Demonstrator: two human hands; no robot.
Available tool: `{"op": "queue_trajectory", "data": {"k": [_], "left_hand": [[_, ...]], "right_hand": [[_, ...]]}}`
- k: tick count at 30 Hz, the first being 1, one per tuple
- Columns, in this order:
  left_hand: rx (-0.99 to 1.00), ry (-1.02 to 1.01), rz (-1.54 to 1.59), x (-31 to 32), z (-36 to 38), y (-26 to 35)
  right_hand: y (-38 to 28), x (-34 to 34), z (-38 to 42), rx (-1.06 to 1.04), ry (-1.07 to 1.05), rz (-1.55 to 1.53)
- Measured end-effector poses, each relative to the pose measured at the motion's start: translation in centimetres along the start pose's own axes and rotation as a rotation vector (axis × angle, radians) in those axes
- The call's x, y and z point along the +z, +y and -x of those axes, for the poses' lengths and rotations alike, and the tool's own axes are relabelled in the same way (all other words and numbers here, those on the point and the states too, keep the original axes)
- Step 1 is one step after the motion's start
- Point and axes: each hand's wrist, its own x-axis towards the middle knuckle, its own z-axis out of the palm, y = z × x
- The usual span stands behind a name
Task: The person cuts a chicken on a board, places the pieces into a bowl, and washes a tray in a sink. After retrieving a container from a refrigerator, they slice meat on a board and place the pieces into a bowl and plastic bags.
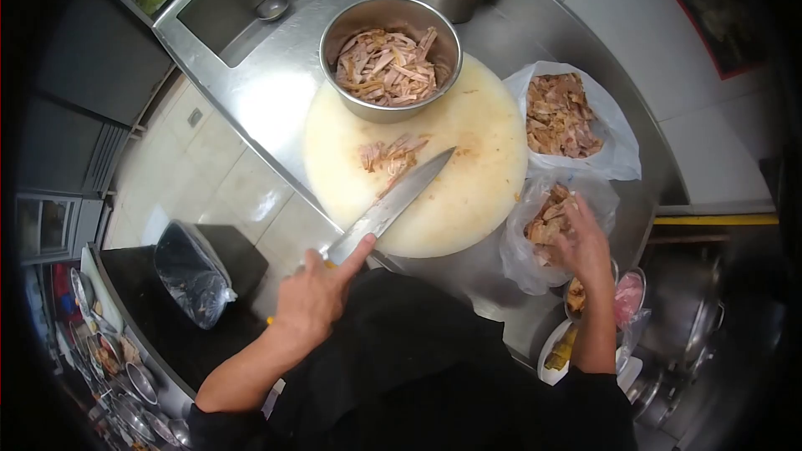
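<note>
My left hand [309, 299] is closed on the handle of a large knife [391, 205], whose blade lies over the round cutting board [484, 192]. Beside the blade is a small pile of sliced meat [388, 155]. A steel pot [327, 75] filled with meat strips [387, 67] stands on the board's far part. My right hand [585, 246] reaches into a clear plastic bag [520, 263] of meat pieces [547, 221], its fingers apart and partly over the meat. Whether it grips a piece is unclear.
A white bag [622, 159] of more meat lies right of the board. Behind stands a steel pot [459, 4] with red meat. A sink [238, 21] is at upper left, a lined bin [196, 271] at lower left. Bowls [628, 296] stand near my right forearm.
</note>
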Motion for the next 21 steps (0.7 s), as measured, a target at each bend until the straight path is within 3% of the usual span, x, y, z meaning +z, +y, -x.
{"op": "queue_trajectory", "data": {"k": [5,8,12,16,21], "left_hand": [[0.037,0.17,0.034,-0.6,2.8,-2.0],[0.084,0.285,0.324,-0.5,4.2,-5.1],[-0.339,-0.057,1.007,-1.5,4.5,-6.0],[-0.328,-0.074,1.197,0.4,2.5,-6.2],[-0.194,-0.29,1.143,1.0,1.1,-4.2]], "right_hand": [[-6.0,2.9,-3.5,-0.38,0.104,-0.062],[-11.5,7.2,-6.2,-0.563,0.019,-0.164],[-17.5,12.1,-9.4,-0.575,0.022,-0.215],[-21.2,13.9,-9.6,-0.584,0.094,-0.201],[-21.5,14.8,-9.3,-0.522,0.214,-0.302]]}}
